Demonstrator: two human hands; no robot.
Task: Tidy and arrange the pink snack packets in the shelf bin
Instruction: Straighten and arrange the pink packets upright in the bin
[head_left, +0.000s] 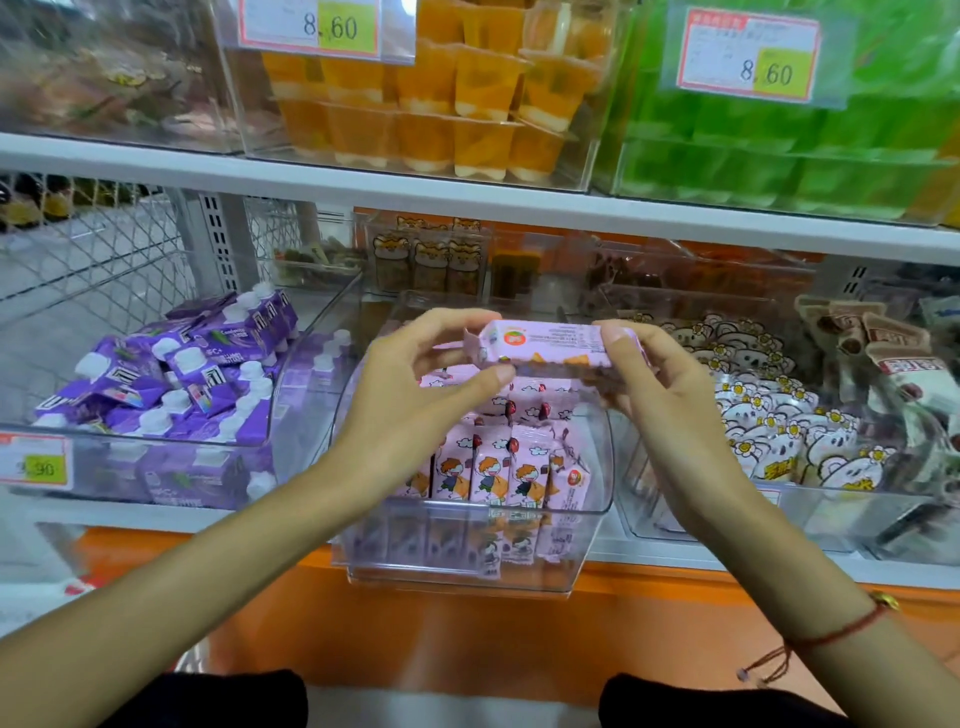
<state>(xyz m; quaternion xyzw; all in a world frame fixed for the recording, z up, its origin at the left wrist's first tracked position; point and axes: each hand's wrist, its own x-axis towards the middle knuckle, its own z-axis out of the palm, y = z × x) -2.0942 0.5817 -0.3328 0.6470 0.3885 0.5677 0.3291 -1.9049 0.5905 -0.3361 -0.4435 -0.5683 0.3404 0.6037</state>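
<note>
Left hand: your left hand (415, 384) is reaching up from the lower left, thumb under and curled fingers over the left end of a bundle of pink packets (540, 345), pinching it.
Right hand: your right hand (670, 384) is coming in from the lower right and gripping the bundle's right end, fingers wrapping over its top edge; a red cord bracelet (831, 636) is sitting on that wrist.
Held bundle: you are holding it level between both hands, above the clear shelf bin (467, 566) and clear of the packets below.
Bin contents: more pink snack packets (498, 467) are standing upright in rows inside, the front row facing you.
Left neighbour: purple pouches (171, 374) with white caps are lying heaped in the next bin.
Right neighbour: white cartoon-print packets (779, 431) are filling the bin beside your right hand.
Shelf above: orange jelly cups (431, 104) are sitting stacked in a clear box.
</note>
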